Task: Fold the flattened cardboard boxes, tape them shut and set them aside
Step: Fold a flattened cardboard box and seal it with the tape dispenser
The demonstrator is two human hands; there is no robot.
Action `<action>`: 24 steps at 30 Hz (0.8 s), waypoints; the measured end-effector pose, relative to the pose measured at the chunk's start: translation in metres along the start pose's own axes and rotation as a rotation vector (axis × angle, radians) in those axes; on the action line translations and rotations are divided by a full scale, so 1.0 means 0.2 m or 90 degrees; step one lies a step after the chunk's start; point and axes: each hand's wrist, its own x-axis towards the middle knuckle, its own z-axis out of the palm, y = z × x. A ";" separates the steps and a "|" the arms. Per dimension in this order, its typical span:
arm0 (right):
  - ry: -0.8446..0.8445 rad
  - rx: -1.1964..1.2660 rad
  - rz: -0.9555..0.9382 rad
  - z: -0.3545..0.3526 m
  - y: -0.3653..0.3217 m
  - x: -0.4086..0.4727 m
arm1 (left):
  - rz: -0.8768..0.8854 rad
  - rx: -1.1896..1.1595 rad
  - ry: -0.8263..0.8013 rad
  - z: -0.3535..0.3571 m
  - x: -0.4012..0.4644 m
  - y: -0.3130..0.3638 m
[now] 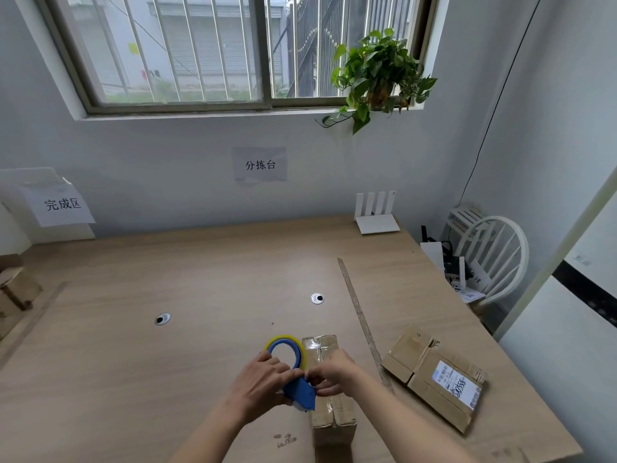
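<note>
both hands (pixel 293 379) at tape dispenser (pixel 293 375) atop folded box (pixel 330 396)

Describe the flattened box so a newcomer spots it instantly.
On the wooden table, look right of the diagonal strip, near the right edge. The flattened box lies there untouched, and unlike the folded box under the hands, it carries a white shipping label.

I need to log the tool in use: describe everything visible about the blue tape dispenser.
The tape dispenser is blue plastic, with a round hoop carrying a yellowish roll of tape at the far end and a solid wedge-shaped body toward the person. It is tilted against the left edge of the folded cardboard box on the table. The left hand grips its body from the left; the right hand pinches at its middle, over the box top. Its cutter edge is hidden.
</note>
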 end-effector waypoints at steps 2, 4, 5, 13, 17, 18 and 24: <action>0.034 0.016 0.006 0.02 -0.01 0.00 | -0.020 -0.012 -0.027 -0.03 0.01 0.01; 0.096 -0.018 -0.020 0.03 0.00 0.01 | -0.036 -0.023 -0.053 -0.03 0.01 0.03; 0.112 -0.051 -0.043 0.03 -0.01 0.01 | -0.051 -0.032 -0.062 -0.03 0.02 0.03; -0.018 -0.165 -0.199 -0.03 0.00 0.02 | -0.195 -0.109 -0.058 0.11 0.02 -0.02; -0.046 -0.078 -0.188 -0.09 0.04 0.05 | -0.213 -0.176 0.000 0.11 0.00 -0.05; -0.052 -0.080 -0.192 -0.10 0.06 0.05 | -0.215 -0.182 0.002 0.10 0.00 -0.05; 0.013 -0.265 -0.272 -0.21 0.14 0.06 | -0.249 -0.244 -0.048 0.11 -0.03 -0.06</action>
